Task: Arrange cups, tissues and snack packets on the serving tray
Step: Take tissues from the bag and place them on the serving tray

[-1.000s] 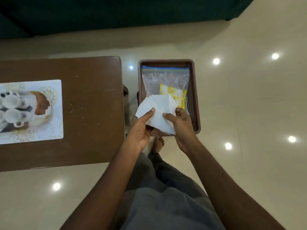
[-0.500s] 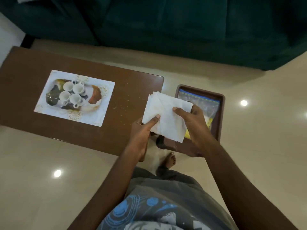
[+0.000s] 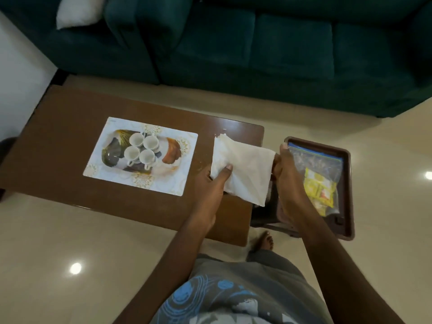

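Standing on a glossy cream tiled floor (image 3: 46,249) that mirrors round lights, the person shows one bare foot (image 3: 264,242) below the hands; just beyond it a low dark-brown wooden table (image 3: 58,127), smooth and faintly scuffed, runs off to the left of the left hand (image 3: 210,185); that hand pinches the near left corner of a folded stack of white tissues (image 3: 243,169), thumb pressed on top and fingers hidden under it; the right hand (image 3: 286,181) grips the stack's right edge, its fingers curled behind the paper; the tissues are soft, crinkled and roughly rectangular, held over the table's right end, and whether they touch the wood cannot be told; left of the left hand, on the table, a white patterned tray (image 3: 184,146) carries four white cups (image 3: 131,152) clustered together; right of the right hand, a brown plastic tray (image 3: 348,195) with a raised rim holds a clear zip bag (image 3: 313,160) with yellow snack packets (image 3: 319,190) inside; farthest off, a dark green upholstered sofa (image 3: 257,54) bears a white cushion (image 3: 77,10).
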